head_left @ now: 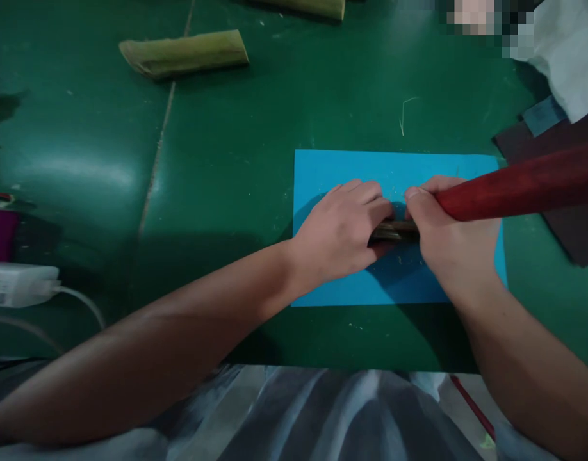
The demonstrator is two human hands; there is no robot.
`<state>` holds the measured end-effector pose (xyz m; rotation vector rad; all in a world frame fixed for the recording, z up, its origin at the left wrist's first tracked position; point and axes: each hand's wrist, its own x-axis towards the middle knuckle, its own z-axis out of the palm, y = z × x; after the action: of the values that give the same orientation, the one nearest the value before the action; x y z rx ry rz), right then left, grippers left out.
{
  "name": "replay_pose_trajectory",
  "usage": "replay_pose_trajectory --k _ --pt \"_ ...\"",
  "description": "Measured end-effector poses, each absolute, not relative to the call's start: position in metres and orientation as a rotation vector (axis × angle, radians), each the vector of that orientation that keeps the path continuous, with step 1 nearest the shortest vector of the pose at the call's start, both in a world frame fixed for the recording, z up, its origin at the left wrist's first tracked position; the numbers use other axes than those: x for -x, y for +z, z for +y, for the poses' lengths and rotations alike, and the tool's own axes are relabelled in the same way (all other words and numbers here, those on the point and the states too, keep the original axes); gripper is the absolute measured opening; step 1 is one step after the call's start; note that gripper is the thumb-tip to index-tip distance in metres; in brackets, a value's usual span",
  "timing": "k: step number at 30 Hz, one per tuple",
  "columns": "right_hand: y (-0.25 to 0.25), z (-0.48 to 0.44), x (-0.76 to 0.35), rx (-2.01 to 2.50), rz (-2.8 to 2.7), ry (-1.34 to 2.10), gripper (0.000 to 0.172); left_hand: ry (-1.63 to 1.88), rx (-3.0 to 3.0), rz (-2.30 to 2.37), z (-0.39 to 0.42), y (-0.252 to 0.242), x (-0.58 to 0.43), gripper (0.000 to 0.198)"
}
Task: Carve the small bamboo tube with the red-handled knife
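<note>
On blue sheet (pixel 332 166), left hand (pixel 342 234) clamping obscured dark piece (pixel 394 230), right hand (pixel 448 243) gripping cropped red handle (pixel 515 189)

Dim scene. A soft glare streaks the green table (pixel 82 169) at left; the left hand (pixel 339 234) shadows the blue sheet (pixel 332 169). Top right corner is pixelated.

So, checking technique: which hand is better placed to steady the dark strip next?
Probably left: the left hand holds the dark strip on the blue sheet; the right hand grips the red handle.
</note>
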<state>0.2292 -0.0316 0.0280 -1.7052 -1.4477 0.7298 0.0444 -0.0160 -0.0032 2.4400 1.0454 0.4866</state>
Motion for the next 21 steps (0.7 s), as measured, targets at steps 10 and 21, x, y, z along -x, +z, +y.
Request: replay_pose_trajectory --k 10,21 --pt "0.031 -0.029 -0.223 1.595 -1.336 0.806 0.024 0.564 -2.412 0.984 -0.01 -0.006 -0.045 0.008" --pt "0.034 -0.029 -0.23 1.614 -1.248 0.833 0.027 0.611 -2.419 1.024 -0.011 -0.004 -0.045 0.011"
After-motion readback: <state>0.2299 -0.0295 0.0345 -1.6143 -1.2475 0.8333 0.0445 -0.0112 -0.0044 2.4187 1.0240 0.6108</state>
